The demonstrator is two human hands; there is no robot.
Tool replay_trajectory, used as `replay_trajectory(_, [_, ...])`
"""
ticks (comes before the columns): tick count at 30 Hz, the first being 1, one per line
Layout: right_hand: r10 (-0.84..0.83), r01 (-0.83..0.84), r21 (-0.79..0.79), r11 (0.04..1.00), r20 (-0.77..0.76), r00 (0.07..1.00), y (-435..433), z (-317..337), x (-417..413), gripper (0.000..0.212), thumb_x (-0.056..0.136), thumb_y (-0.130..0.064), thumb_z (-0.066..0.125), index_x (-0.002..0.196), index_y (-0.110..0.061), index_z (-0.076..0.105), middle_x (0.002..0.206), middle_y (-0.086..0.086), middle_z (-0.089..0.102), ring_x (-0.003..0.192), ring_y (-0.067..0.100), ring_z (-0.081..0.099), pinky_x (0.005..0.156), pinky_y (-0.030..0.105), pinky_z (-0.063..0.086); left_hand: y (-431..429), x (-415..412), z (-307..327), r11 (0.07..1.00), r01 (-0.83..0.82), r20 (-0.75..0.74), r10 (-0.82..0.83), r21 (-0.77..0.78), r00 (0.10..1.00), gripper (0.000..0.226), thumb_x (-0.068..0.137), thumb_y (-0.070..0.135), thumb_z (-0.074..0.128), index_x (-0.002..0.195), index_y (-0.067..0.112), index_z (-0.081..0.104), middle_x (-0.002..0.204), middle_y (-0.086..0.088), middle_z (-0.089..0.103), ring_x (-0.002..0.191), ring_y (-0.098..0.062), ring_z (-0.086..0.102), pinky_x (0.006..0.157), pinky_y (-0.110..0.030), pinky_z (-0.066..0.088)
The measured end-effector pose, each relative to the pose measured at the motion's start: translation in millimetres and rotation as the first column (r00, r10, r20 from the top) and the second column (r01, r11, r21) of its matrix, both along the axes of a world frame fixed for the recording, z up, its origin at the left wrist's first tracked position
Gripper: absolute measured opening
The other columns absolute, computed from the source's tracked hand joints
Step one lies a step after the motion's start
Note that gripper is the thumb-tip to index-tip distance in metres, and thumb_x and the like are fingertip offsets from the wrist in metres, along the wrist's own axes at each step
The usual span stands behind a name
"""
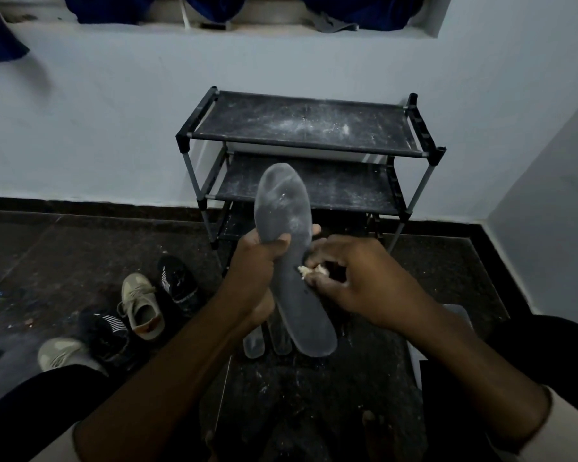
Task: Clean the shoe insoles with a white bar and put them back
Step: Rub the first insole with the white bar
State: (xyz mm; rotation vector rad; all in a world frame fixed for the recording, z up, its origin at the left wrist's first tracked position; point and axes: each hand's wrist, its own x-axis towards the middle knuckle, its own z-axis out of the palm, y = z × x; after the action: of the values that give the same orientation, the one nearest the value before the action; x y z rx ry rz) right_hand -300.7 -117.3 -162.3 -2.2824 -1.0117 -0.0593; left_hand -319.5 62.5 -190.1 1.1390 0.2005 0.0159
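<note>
A grey insole [287,208] is held upright in front of me, toe end up, with white smears on its upper half. My left hand [257,261] grips it around the middle, thumb across the front. My right hand [354,278] pinches a small crumbly white bar [309,271] against the insole's right edge. Two more insoles [254,341] lie on the dark floor below, partly hidden by the held one.
A black shoe rack [307,128] dusted with white powder stands against the pale wall ahead. Two beige sneakers [141,305] and two black striped shoes [177,281] lie on the floor at left. My knees frame the bottom corners.
</note>
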Motion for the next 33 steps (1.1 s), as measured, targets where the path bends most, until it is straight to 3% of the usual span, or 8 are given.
replay_trajectory(2, [-0.034,0.034,0.015,0.999,0.02,0.999,0,0,4,0.013,0.088,-0.02,0.076,0.101,-0.017,0.076,0.092,-0.005,0.066,0.079,0.01,0.063,0.071,0.038,0.054,-1,-3,-2,0.998,0.031,-0.005,-0.032,-0.048,0.999,0.034,0.091,-0.009,0.051,0.122,-0.007,0.066,0.117,-0.024,0.073,0.111,-0.041,0.07,0.1,-0.052,0.054])
replay_trajectory(4, [-0.091,0.088,0.052,0.995,0.046,0.995,-1,2,8,0.013,0.089,-0.02,0.075,0.101,-0.017,0.076,0.09,-0.006,0.064,0.078,0.009,0.062,0.07,0.038,0.054,-4,-5,0,0.995,0.086,0.012,-0.086,-0.043,0.996,0.032,0.077,-0.015,0.056,0.105,-0.007,0.069,0.099,-0.02,0.074,0.093,-0.036,0.072,0.082,-0.043,0.059])
replay_trajectory(6, [-0.13,0.125,0.102,0.987,0.039,0.991,-3,5,11,0.011,0.088,-0.019,0.076,0.098,-0.017,0.076,0.089,-0.006,0.064,0.079,0.007,0.062,0.07,0.036,0.054,-7,-8,0,0.986,0.169,0.059,-0.168,-0.008,0.984,0.038,0.066,-0.015,0.062,0.103,-0.005,0.066,0.089,-0.019,0.067,0.081,-0.031,0.067,0.073,-0.04,0.056])
replay_trajectory(12, [-0.113,0.118,0.124,0.985,-0.048,0.992,-7,5,7,0.012,0.087,-0.018,0.079,0.098,-0.021,0.077,0.09,-0.01,0.066,0.081,0.004,0.064,0.072,0.028,0.053,-8,-6,1,0.97,0.23,0.065,-0.235,0.075,0.97,0.049,0.063,-0.013,0.069,0.111,-0.003,0.064,0.093,-0.011,0.071,0.088,-0.026,0.069,0.076,-0.038,0.059])
replay_trajectory(17, [-0.019,0.021,0.044,0.999,-0.045,0.999,-10,6,7,0.012,0.088,-0.017,0.077,0.099,-0.02,0.078,0.091,-0.008,0.066,0.079,0.006,0.064,0.07,0.036,0.055,0,-6,3,0.974,0.226,0.038,-0.226,-0.003,0.973,0.058,0.069,-0.026,0.061,0.122,-0.001,0.061,0.096,-0.011,0.074,0.088,-0.025,0.073,0.069,-0.036,0.06])
replay_trajectory(22, [-0.158,0.158,0.113,0.981,-0.013,0.987,-11,8,22,0.008,0.09,-0.023,0.074,0.095,-0.021,0.08,0.088,-0.007,0.07,0.078,0.007,0.066,0.072,0.039,0.056,-8,-6,2,0.971,0.237,0.066,-0.236,-0.01,0.97,0.062,0.064,-0.021,0.065,0.123,-0.005,0.061,0.103,-0.02,0.07,0.091,-0.031,0.071,0.073,-0.038,0.061])
replay_trajectory(27, [-0.104,0.108,0.115,0.988,-0.04,0.994,-9,3,6,0.01,0.088,-0.021,0.078,0.098,-0.023,0.081,0.09,-0.01,0.07,0.082,0.004,0.067,0.073,0.035,0.056,-3,-4,4,0.977,0.213,0.02,-0.213,0.011,0.977,0.049,0.067,-0.022,0.065,0.112,-0.002,0.066,0.095,-0.014,0.073,0.086,-0.026,0.072,0.071,-0.036,0.061])
replay_trajectory(33, [-0.275,0.273,0.238,0.932,-0.023,0.961,-13,8,25,0.01,0.09,-0.016,0.076,0.095,-0.021,0.082,0.086,-0.009,0.072,0.077,0.002,0.067,0.072,0.031,0.057,-8,-7,1,0.965,0.256,0.021,-0.255,-0.053,0.967,0.058,0.065,-0.019,0.064,0.123,-0.011,0.062,0.109,-0.025,0.068,0.096,-0.032,0.072,0.078,-0.036,0.061])
